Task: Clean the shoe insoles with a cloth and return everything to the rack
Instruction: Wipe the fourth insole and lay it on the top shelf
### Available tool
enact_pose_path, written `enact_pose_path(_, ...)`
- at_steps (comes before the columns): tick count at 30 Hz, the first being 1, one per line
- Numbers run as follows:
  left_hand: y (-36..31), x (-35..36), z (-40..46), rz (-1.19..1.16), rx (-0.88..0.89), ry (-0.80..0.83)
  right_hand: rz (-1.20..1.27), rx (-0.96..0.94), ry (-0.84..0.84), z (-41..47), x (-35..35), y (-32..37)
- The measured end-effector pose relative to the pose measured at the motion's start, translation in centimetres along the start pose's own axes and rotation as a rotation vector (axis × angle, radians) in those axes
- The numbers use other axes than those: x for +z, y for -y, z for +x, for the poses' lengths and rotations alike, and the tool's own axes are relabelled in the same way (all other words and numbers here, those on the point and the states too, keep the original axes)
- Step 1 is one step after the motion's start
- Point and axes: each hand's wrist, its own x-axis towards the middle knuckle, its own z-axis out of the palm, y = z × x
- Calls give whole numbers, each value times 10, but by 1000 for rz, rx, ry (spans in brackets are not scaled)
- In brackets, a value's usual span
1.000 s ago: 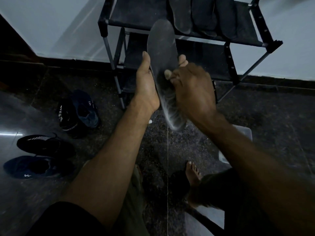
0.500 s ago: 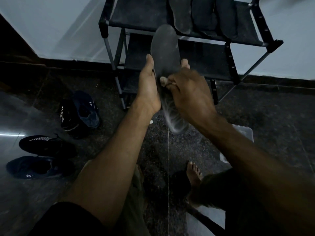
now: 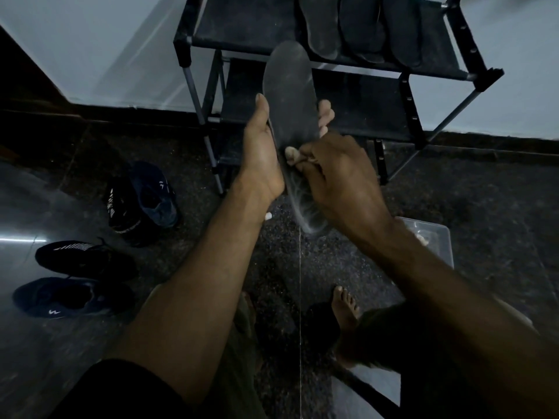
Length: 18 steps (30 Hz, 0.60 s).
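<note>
Mid-wipe, thin grip

Now the left hand [image 3: 261, 160] grasps the insole [image 3: 289, 95] upright before the rack [image 3: 405, 104]; the right hand [image 3: 338, 176] pinches a cloth [image 3: 291, 153] against it. Hard rubbing could bend the insole or twist it loose.

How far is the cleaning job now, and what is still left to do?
Done, it seems: three insoles already lie on the rack. In hand: the left hand holds one insole while the right hand rubs it with a small cloth. Left: finishing this insole, and four shoes on the floor must return to the rack.
</note>
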Motion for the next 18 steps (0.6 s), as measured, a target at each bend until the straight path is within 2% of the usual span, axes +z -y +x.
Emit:
enact_pose_path(5, -5, -2, 3, -92, -7, 64, 299, 276, -35, 7, -13, -10)
enact_pose_path(10, -9, -6, 4, -83, 6, 62, 512, 408, 46, 1, -10, -14)
enact_pose_path(18, 5, 1, 5, -44, -25, 64, 501, 467, -138, 14, -5, -12)
